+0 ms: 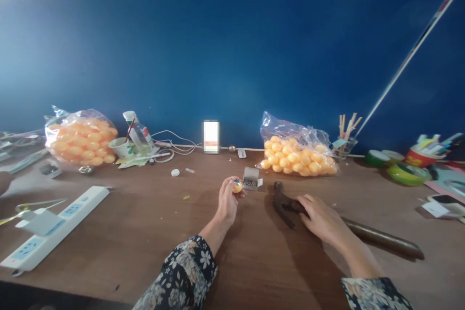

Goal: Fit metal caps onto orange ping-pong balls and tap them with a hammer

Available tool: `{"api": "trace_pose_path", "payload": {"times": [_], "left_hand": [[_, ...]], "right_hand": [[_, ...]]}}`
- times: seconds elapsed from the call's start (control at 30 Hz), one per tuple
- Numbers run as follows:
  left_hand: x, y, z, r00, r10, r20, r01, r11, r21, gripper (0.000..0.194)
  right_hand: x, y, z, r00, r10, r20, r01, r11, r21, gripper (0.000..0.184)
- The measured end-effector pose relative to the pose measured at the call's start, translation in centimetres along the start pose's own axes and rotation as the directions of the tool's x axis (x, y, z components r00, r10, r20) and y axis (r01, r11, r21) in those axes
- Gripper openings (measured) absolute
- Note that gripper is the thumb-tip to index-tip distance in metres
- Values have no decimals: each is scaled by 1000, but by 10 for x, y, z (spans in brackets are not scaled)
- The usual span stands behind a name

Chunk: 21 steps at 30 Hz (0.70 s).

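Note:
My left hand (228, 199) is raised a little above the brown table (152, 223) and pinches a small orange ball (237, 185) with a shiny spot on it. Just beyond the ball sits a small open box of nails (250, 178). My right hand (321, 219) lies over a hammer (286, 206), near its dark head. The hammer's long handle (385, 240) runs off to the right on the table. The right hand's fingers are spread over the tool and rest on it.
Two clear bags of orange balls stand at the back, one at the left (82, 138) and one at the right (300, 152). A white power strip (54, 227) lies at the left. A bottle (138, 131), a paper cup, cables, tape rolls (407, 172) and a blue partition wall (232, 58) line the rear.

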State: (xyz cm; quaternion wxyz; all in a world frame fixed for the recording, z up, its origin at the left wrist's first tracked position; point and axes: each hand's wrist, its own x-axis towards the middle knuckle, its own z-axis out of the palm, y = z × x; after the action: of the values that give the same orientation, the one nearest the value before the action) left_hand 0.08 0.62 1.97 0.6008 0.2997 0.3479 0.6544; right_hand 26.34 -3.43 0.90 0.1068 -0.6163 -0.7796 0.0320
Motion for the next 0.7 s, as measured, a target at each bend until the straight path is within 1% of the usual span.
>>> {"api": "trace_pose_path", "payload": {"times": [0.13,0.27,0.3,0.37,0.43,0.5,0.53,0.57,0.6,0.63,0.67,0.7], "left_hand": [[-1,-3,1,996,-77,38,78,997,-12,43],[0,-4,1,991,-122,45,124,992,-24,43],[0,-3,1,990,-130,50,132,991,-25,42],[0,-2,2,986,-153,63,156,987,-38,42],[-1,-2,2,981,-178,84,183,981,-64,41],[-1,-3,3,973,-199,118,210,974,-89,41],[-1,-4,2,968,-208,139,222,970,-97,41],[-1,-5,2,962,-220,159,238,966,-102,40],[-1,-6,2,957,-231,173,252,962,-109,39],[-1,-6,2,953,-242,183,266,957,-117,37],[-1,-7,1,951,-247,187,273,954,-127,34],[-2,-7,1,950,-251,184,278,951,-137,31]], "right_hand": [[-2,-2,1,996,-59,-60,58,998,-21,37],[0,-19,-6,990,-71,-119,54,988,-142,35],[0,-25,-9,989,-64,-133,43,987,-158,36],[-4,-36,-19,986,-43,-163,22,991,-132,37],[-12,-45,-34,977,9,-211,-17,999,-36,38],[-26,-53,-52,963,73,-259,-43,992,120,37],[-36,-57,-61,962,90,-258,-31,974,223,36],[-47,-60,-68,968,104,-229,-21,940,340,34],[-59,-63,-75,974,144,-173,-51,889,455,35],[-71,-65,-78,970,205,-129,-100,825,556,36],[-84,-69,-80,956,281,-83,-163,746,646,38],[-95,-73,-79,940,340,-6,-227,641,734,39]]}}
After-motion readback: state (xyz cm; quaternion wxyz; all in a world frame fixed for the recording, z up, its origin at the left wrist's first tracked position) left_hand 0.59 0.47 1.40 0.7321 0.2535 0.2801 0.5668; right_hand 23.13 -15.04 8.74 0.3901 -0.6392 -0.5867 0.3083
